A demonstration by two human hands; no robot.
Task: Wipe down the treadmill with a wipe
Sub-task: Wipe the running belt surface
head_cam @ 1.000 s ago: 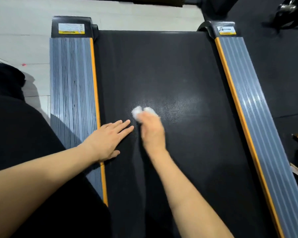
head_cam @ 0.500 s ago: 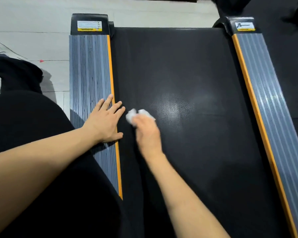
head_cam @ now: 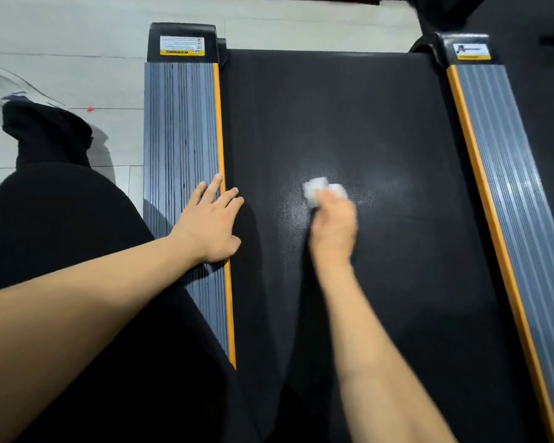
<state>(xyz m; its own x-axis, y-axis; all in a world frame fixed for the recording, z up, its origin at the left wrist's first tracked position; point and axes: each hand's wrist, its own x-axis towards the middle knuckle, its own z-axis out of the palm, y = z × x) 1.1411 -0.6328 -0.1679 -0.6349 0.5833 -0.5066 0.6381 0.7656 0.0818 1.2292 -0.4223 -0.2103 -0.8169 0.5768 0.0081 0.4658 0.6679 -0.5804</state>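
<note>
Two hands are working low over the treadmill belt (head_cam: 349,129). Fingers of the right hand (head_cam: 333,223) are curling round a crumpled white wipe (head_cam: 320,190), which is sticking out ahead of the knuckles and pressing on the belt near its middle; hand and wipe are blurring, so the exact finger hold is hard to read. Wide dark belt is lying bare beyond the wipe up to the far end, and to the right as far as the orange strip of the right side rail (head_cam: 506,193). Spread flat with fingers straight, the left hand (head_cam: 210,223) is resting across the orange edge (head_cam: 219,123) of the left side rail (head_cam: 179,129), fingertips reaching onto the belt and gripping nothing. Well apart from it, the right hand is leaving a strip of belt between them. Beyond the left rail, pale floor (head_cam: 61,36) is showing, with the person's dark trouser leg (head_cam: 52,219) beside it.
</note>
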